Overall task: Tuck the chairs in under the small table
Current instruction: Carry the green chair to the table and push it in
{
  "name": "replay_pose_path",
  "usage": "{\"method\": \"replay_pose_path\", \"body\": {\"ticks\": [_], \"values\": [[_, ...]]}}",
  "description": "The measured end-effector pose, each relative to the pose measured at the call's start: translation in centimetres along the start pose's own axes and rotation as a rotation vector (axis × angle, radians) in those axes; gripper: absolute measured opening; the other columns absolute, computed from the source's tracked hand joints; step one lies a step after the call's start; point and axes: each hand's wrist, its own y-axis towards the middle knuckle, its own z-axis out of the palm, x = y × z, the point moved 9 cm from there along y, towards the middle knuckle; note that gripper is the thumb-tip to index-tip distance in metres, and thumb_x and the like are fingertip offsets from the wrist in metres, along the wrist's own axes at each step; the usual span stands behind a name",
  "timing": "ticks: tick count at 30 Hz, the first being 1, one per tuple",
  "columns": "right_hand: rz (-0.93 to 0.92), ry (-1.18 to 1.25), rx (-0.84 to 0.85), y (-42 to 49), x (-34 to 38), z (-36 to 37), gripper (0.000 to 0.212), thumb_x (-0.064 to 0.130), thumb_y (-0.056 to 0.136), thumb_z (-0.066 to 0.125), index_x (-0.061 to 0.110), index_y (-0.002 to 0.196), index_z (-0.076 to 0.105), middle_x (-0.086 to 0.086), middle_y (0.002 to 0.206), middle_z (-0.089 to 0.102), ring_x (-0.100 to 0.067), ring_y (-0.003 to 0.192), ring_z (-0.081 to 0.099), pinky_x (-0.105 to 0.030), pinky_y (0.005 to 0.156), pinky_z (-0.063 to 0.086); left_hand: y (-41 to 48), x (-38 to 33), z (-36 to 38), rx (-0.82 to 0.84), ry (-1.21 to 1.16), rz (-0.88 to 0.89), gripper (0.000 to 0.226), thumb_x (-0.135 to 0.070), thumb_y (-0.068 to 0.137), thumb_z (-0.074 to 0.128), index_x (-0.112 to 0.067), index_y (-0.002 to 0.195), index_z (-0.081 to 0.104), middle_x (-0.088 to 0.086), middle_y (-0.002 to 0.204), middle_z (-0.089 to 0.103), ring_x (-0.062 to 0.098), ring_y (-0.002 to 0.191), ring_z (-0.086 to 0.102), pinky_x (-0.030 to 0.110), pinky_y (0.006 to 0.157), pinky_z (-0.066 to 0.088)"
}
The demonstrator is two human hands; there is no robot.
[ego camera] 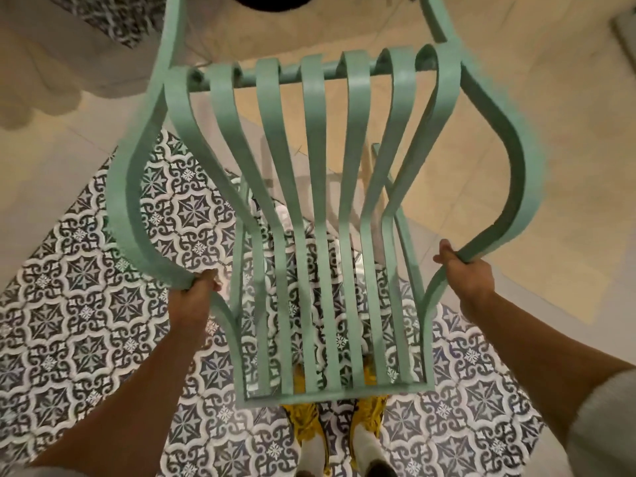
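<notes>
A mint-green metal chair (315, 139) with curved flat slats fills the middle of the head view, lifted off the floor and seen from above. My left hand (196, 294) grips the curved armrest on its left side. My right hand (463, 270) grips the curved armrest on its right side. The slatted seat hangs over my feet. The small table is not clearly in view; a dark round shape (272, 1) shows at the top edge behind the chair back.
Below lies a floor of patterned blue-and-white tiles (86, 321), which gives way to plain beige tiles (516, 108) at the right and top. My yellow-trimmed shoes (309, 428) stand under the seat. A pale blurred object (44, 74) sits at the upper left.
</notes>
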Motion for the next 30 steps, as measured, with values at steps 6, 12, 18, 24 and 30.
{"method": "replay_pose_path", "body": {"ticks": [6,12,18,24,30], "values": [[0.02,-0.043,-0.006,-4.4,2.9,-2.9,0.061,0.057,0.096,0.073,0.003,0.124,0.076,-0.003,0.111,0.077,-0.027,0.104,0.066,-0.036,0.101,0.05,-4.5,-2.1,-3.9,-0.001,0.089,-0.098,0.021,-0.031,0.086,0.079,-0.014,0.077,0.071,0.001,0.076,0.07,0.021,0.074,0.06,0.035,0.076,0.046],[0.004,-0.141,0.058,-8.8,6.7,-4.9,0.06,0.052,0.099,0.072,-0.003,0.12,0.076,-0.007,0.103,0.071,-0.028,0.094,0.062,-0.039,0.093,0.05,-8.4,-5.1,-7.5,0.01,0.111,-0.106,0.02,-0.028,0.09,0.073,-0.009,0.084,0.072,0.011,0.086,0.068,0.024,0.082,0.058,0.04,0.082,0.048],[-0.035,-0.213,0.131,-12.8,9.8,-6.2,0.046,0.022,0.103,0.07,-0.006,0.14,0.065,-0.023,0.139,0.067,-0.039,0.122,0.063,-0.045,0.107,0.053,-11.9,-6.2,-10.3,0.083,0.043,-0.101,0.023,-0.03,0.093,0.074,-0.013,0.081,0.065,0.004,0.075,0.06,0.018,0.065,0.052,0.033,0.067,0.046],[-0.084,-0.377,0.096,-15.0,10.8,-6.6,0.057,0.039,0.103,0.069,-0.006,0.136,0.064,-0.025,0.13,0.07,-0.044,0.12,0.066,-0.039,0.086,0.052,-12.1,-5.9,-12.5,-0.024,0.126,-0.177,0.023,-0.029,0.093,0.072,-0.007,0.09,0.069,0.006,0.071,0.061,0.019,0.061,0.052,0.033,0.066,0.046],[-0.269,-0.403,0.179,-17.1,8.5,-6.9,0.05,0.065,0.103,0.054,0.019,0.122,0.06,-0.008,0.115,0.074,-0.036,0.108,0.068,-0.046,0.096,0.054,-10.1,-7.9,-12.1,-0.075,0.158,-0.177,0.016,-0.023,0.089,0.067,-0.008,0.09,0.069,0.004,0.066,0.058,0.018,0.055,0.052,0.029,0.058,0.045]]}}
